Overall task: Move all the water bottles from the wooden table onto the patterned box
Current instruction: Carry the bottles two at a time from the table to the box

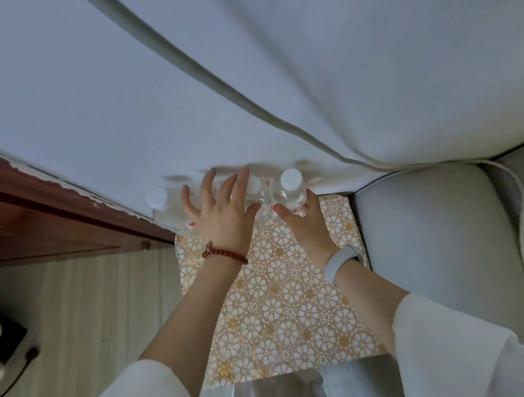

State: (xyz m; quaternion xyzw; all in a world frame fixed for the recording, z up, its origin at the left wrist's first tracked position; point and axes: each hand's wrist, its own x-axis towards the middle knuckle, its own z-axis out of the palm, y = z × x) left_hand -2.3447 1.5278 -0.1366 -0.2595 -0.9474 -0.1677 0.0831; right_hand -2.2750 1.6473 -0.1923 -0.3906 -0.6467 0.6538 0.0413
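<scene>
Three clear water bottles with white caps stand in a row at the far edge of the flower-patterned box [280, 305], against the white wall. The left bottle [166, 216] stands free. My left hand [224, 213], wearing a red bead bracelet, spreads its fingers over the row and hides part of the middle bottle [255, 188]. It grips nothing. My right hand [306, 223], with a white wristband, has thumb and fingers around the lower body of the right bottle [289, 190], which stands upright on the box.
A dark red-brown wooden table [38, 214] runs along the left, just beside the box. A grey cushioned seat [428, 242] presses against the box's right side. A white curtain [338, 69] hangs above the bottles. Pale wood floor [91, 303] lies at the lower left.
</scene>
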